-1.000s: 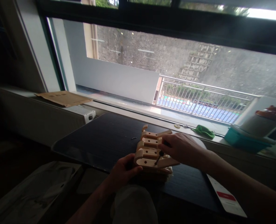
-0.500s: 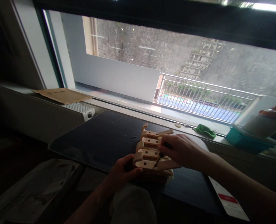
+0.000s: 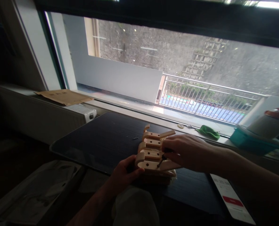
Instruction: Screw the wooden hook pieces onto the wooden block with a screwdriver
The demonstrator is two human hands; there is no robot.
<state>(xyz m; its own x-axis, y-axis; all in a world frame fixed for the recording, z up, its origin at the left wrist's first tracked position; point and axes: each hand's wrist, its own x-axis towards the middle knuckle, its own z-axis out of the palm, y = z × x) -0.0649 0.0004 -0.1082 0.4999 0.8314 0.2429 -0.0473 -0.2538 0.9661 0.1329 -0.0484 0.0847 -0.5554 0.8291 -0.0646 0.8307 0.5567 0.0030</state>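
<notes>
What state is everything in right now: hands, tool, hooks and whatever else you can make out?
Left hand: holding the hooks' near left side
Right hand: closed around the screwdriver
Screwdriver: tilted, tip down at the nearest hook
Hooks: side by side, holes showing
Screw: loose, lying down
Phone: screen lit
Envelope: lying flat; open or sealed, cannot tell
Green cloth: crumpled

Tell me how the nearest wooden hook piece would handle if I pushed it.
The wooden hook piece should be stiff, since its curved wood looks thick. Pushed, it may shift, being raised on a wrapped bundle, though your left hand might brace it.
</notes>
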